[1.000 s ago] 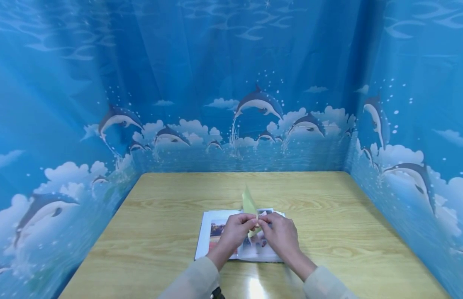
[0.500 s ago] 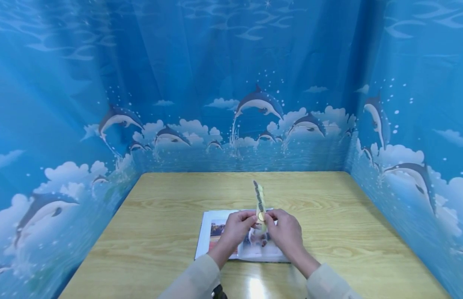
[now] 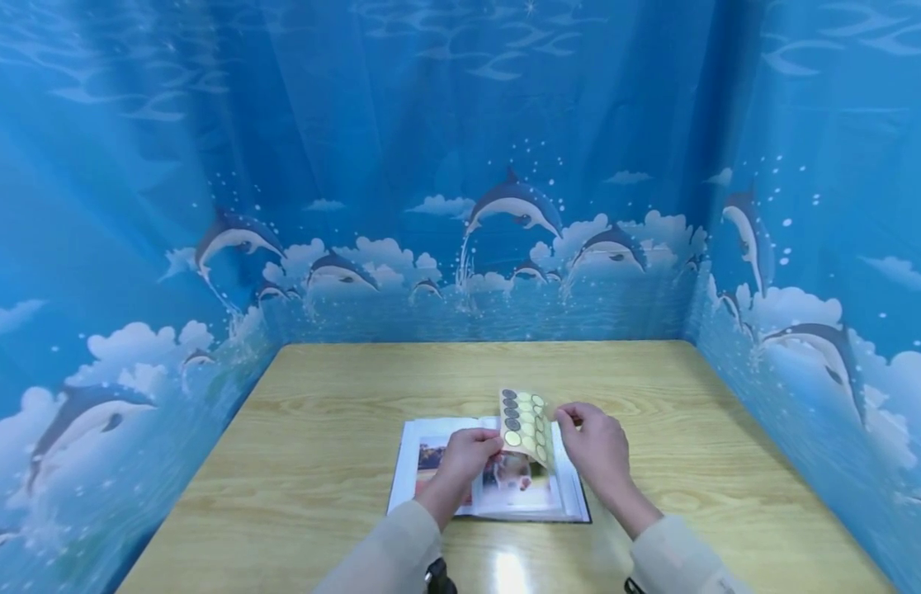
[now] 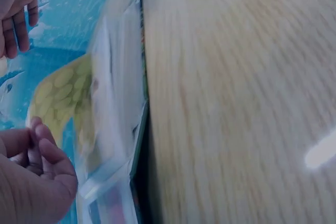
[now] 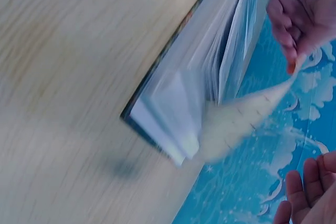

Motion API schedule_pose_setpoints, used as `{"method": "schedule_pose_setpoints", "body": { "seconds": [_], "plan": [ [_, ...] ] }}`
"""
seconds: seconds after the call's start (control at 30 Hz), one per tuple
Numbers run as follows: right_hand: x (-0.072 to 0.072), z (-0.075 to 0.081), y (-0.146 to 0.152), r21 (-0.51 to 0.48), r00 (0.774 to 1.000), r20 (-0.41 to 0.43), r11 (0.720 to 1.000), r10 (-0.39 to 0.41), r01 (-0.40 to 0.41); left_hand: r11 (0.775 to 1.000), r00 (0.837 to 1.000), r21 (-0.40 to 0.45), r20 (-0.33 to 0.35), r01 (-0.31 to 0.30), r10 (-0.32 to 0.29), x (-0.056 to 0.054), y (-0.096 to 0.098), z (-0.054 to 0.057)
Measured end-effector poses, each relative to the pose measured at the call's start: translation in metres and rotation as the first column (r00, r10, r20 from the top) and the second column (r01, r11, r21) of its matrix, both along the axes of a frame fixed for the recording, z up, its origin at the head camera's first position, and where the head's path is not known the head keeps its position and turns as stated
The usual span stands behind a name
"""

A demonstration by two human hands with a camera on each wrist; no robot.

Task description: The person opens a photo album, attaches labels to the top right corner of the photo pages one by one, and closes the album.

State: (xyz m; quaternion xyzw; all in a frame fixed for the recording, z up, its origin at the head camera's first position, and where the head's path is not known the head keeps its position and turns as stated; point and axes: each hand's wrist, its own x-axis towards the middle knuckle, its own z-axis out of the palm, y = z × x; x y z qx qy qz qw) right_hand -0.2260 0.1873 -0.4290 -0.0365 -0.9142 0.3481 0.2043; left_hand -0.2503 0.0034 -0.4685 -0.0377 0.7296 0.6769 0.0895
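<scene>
A yellowish sheet of round stickers (image 3: 526,421), a few dark and the others pale yellow, stands tilted over an open photo album (image 3: 572,487). My left hand (image 3: 466,458) pinches the sheet's near left corner between thumb and fingers; the left wrist view also shows this left hand (image 4: 37,174) at the sheet's edge. To the right of the sheet, apart from it, is my right hand (image 3: 597,445), thumb and index tip close together. I cannot tell whether a sticker is between them. In the right wrist view, the right hand's (image 5: 312,192) other fingers are loosely bent.
The album lies on a wood-grain table (image 3: 319,462), a photo (image 3: 432,458) on its left page. Its pages fan up in the right wrist view. Blue curtains (image 3: 371,206) with dolphins and clouds stand at the back and both sides.
The sheet has turned from edge-on to show its sticker face. My right hand has left the sheet and moved to the right. The left hand keeps its grip.
</scene>
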Motion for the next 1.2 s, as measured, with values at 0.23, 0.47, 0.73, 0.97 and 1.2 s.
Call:
{"method": "schedule_pose_setpoints", "body": {
  "seconds": [0.23, 0.47, 0.73, 0.97, 1.2],
  "plan": [
    [-0.003, 0.001, 0.016, 0.015, 1.0, 0.019, 1.0, -0.006, 0.006, 1.0, 1.0, 0.006, 0.025, 0.0, 0.0, 0.009, 0.023, -0.005],
    [-0.008, -0.002, 0.024, 0.023, 0.999, 0.029, 0.999, -0.025, 0.024, 0.998, 0.998, 0.044, 0.041, 0.042, -0.044, 0.016, 0.043, -0.006],
    [-0.01, -0.004, 0.028, 0.042, 0.999, 0.041, 0.999, -0.028, 0.027, 0.997, 0.998, -0.033, -0.014, 0.064, -0.065, 0.02, 0.065, -0.008],
    [-0.011, -0.005, 0.03, 0.035, 0.998, 0.053, 0.999, -0.037, 0.035, 0.977, 0.987, -0.171, -0.075, 0.129, -0.143, 0.025, 0.087, -0.005],
    [-0.012, -0.006, 0.03, 0.047, 0.998, 0.056, 0.998, -0.036, 0.033, 0.926, 0.952, -0.299, -0.125, 0.232, -0.279, 0.023, 0.081, -0.003]
  ]
}}
